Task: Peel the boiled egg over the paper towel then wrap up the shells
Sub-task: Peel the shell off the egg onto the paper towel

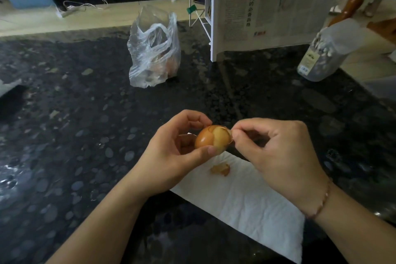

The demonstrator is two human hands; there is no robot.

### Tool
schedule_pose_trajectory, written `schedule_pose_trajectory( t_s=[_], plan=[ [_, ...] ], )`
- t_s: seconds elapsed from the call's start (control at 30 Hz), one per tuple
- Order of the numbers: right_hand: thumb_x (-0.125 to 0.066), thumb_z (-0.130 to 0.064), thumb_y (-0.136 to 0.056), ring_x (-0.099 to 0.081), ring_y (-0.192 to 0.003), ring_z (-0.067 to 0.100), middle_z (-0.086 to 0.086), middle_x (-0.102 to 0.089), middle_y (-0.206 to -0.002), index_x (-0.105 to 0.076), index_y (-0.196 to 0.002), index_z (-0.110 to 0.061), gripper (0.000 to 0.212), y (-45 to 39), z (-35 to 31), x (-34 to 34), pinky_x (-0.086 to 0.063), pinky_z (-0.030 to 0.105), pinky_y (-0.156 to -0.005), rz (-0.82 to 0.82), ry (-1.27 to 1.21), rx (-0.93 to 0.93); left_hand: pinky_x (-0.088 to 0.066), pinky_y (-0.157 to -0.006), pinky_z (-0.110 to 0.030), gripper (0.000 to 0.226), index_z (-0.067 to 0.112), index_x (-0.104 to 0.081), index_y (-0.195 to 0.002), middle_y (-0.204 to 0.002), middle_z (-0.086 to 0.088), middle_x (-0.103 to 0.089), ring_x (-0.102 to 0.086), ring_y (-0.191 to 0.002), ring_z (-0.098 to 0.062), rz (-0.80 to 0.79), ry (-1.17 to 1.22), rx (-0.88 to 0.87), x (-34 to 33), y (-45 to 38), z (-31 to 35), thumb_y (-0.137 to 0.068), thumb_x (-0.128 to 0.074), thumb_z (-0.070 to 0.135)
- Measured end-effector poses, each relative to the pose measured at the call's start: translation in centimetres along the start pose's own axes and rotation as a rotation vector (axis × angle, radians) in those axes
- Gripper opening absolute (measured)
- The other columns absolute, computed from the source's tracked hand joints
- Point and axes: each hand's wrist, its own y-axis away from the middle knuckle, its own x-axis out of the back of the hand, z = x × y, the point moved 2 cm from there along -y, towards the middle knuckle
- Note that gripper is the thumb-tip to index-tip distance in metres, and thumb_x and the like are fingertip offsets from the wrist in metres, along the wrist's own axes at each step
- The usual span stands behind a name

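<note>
A brown boiled egg [211,138] is held above the far corner of a white paper towel [246,201] that lies on the dark stone counter. My left hand [171,154] grips the egg from the left, thumb under it and fingers curled over the top. Part of the shell is off, showing paler egg on the right side. My right hand [276,156] pinches a flap of shell at the egg's right end. A piece of peeled shell [220,169] lies on the towel below the egg.
A clear plastic bag [153,49] with brownish things inside stands on the counter farther back. A white rack covered with newspaper [257,19] is at the back right, and a clear plastic jar [319,55] leans at the right edge.
</note>
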Motion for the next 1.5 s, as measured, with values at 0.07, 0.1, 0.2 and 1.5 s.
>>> schedule_pose_trajectory(
  t_s=[0.07,0.1,0.2,1.5],
  plan=[
    [-0.064,-0.021,-0.085,-0.068,-0.075,0.0,-0.013,-0.072,-0.073,-0.076,-0.086,-0.021,0.012,-0.1,-0.1,0.0,-0.052,0.008,-0.058,-0.016,-0.114,-0.075,-0.06,-0.076,-0.042,0.037,0.023,-0.063,-0.114,-0.112,-0.005,-0.067,-0.07,-0.097,-0.031,-0.018,0.001,0.007,0.1,0.0,0.0,-0.078,-0.074,0.026],
    [-0.065,-0.02,-0.085,-0.068,-0.076,-0.002,-0.016,-0.071,-0.072,-0.075,-0.085,-0.024,0.011,0.0,-0.1,-0.1,-0.051,0.006,-0.057,-0.037,-0.169,-0.118,-0.06,-0.075,-0.037,0.037,0.024,-0.063,-0.115,-0.113,-0.003,-0.067,-0.07,-0.099,-0.029,-0.026,0.005,0.008,0.1,0.0,0.1,-0.079,-0.072,0.026],
    [-0.063,-0.023,-0.085,-0.069,-0.075,0.0,-0.013,-0.072,-0.076,-0.072,-0.083,-0.029,0.011,0.0,-0.3,-0.2,-0.048,0.005,-0.054,-0.101,-0.256,-0.188,-0.058,-0.078,-0.031,0.039,0.022,-0.064,-0.115,-0.114,-0.001,-0.067,-0.07,-0.103,-0.025,-0.028,-0.004,-0.014,0.0,0.0,0.1,-0.078,-0.076,0.024],
    [-0.067,-0.05,-0.077,-0.069,-0.069,0.004,-0.015,-0.072,-0.073,-0.074,-0.088,-0.028,0.026,0.0,-0.4,-0.5,-0.058,0.027,-0.057,-0.125,0.004,-0.104,-0.055,-0.091,-0.045,0.046,0.012,-0.062,-0.119,-0.115,-0.011,-0.066,-0.065,-0.109,-0.032,-0.107,-0.047,-0.055,0.9,0.0,0.3,-0.076,-0.08,0.011]
  ],
)
